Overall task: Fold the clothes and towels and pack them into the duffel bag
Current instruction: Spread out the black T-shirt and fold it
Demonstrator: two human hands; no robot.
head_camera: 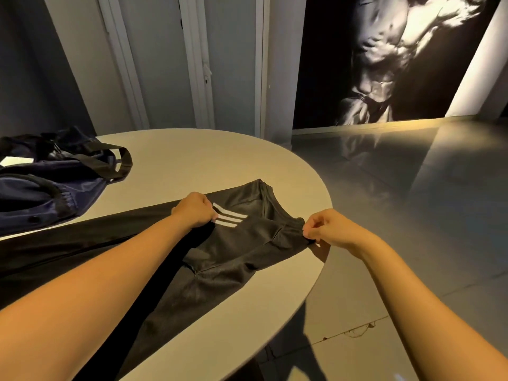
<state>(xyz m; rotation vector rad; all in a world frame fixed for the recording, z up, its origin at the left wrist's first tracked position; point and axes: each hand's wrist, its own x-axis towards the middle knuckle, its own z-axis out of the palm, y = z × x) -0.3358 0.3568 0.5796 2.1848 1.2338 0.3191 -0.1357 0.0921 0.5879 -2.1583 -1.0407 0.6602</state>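
Note:
Black track pants with three white stripes lie spread across the round table, waistband toward the right edge, legs running off to the left. My left hand grips the fabric beside the stripes. My right hand pinches the waistband corner at the table's right edge. The navy duffel bag with black straps sits open at the table's far left, apart from both hands.
The table's curved edge runs close under my right hand, with grey floor beyond. A large black-and-white poster leans on the back wall. White door frames stand behind the table.

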